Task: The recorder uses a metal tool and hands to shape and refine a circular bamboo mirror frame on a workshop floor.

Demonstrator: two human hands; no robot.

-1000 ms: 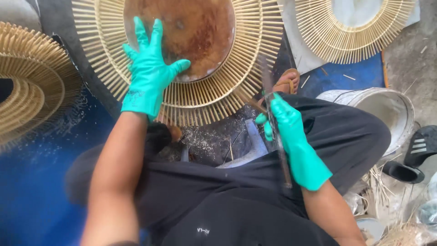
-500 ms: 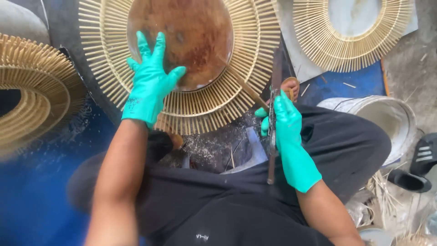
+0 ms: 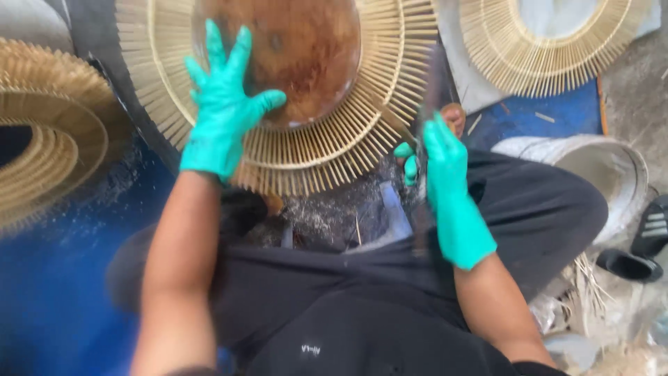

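Head view: right hand (image 3: 445, 177), grip clenched on upright blurred blade (image 3: 426, 139), tip away; left hand (image 3: 223, 111) flat on sunburst frame (image 3: 334, 153).

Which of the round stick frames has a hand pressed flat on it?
The middle frame, with the brown disc at its centre: the left hand lies spread on it. The frames at far left and upper right go untouched.

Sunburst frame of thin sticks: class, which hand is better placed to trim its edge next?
Probably the right hand: it grips a long blade beside the sunburst frame rim, while the left hand lies flat, spread on the brown centre disc.
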